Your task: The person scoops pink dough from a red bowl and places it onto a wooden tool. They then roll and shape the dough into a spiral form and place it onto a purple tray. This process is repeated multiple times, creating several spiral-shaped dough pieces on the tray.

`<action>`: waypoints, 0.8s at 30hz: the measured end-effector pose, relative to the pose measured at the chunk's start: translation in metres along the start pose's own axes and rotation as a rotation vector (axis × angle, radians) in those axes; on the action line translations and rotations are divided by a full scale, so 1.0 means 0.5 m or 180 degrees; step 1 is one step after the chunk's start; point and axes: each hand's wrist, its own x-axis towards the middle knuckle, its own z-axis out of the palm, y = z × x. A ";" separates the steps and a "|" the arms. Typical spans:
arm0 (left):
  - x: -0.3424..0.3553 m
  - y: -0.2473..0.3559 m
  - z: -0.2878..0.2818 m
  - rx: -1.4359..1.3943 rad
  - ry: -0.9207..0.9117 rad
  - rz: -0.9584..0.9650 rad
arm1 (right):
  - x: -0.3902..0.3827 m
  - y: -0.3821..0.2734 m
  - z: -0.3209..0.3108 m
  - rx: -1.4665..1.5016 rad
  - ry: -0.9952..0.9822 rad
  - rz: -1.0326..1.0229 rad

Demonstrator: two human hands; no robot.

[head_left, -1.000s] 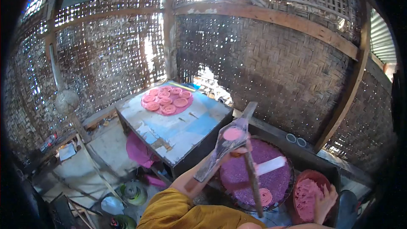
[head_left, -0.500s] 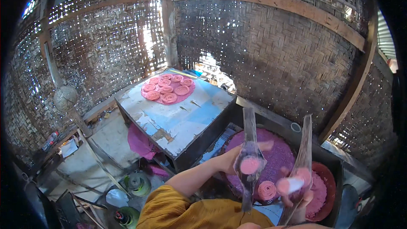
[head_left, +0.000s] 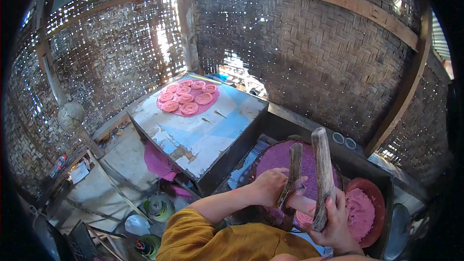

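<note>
My left hand (head_left: 270,186) is closed round a short dark wooden handle (head_left: 295,162), part of a wooden hand press. A longer weathered wooden handle (head_left: 324,169) stands tilted in my right hand (head_left: 334,227), whose fingers wrap it. Between the two handles runs a pale pink cylinder (head_left: 303,204); how deep one part sits in the other is hidden. Below them, a pink dough coil (head_left: 303,218) shows partly behind my hands. A round purple-pink mat (head_left: 278,159) lies beneath. Beside my right hand, pink dough (head_left: 358,212) fills a reddish-brown bowl (head_left: 379,208).
At the left, a worn white-and-blue table (head_left: 222,137) holds several pink dough coils (head_left: 185,98) on a pink round mat. Two pale rings (head_left: 344,140) lie by the woven wall. Green gas cylinders (head_left: 158,208) stand at lower left; a dark pan (head_left: 398,227) leans far right.
The two wooden press parts, apart and upright before, have turned and come together with the pink cylinder between them. The dough-filled round opening no longer shows. The view has shifted slightly.
</note>
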 end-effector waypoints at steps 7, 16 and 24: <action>0.000 -0.019 0.052 0.0090 0.0076 0.0055 | -0.027 0.013 0.053 0.0108 0.0333 0.0199; 0.000 -0.030 0.091 -0.1092 -0.0058 -0.1023 | -0.015 0.056 0.036 0.1568 -0.0479 0.1680; 0.084 -0.079 0.028 -0.5431 -0.0351 -0.0308 | -0.181 0.148 0.050 0.5720 -0.0943 0.3615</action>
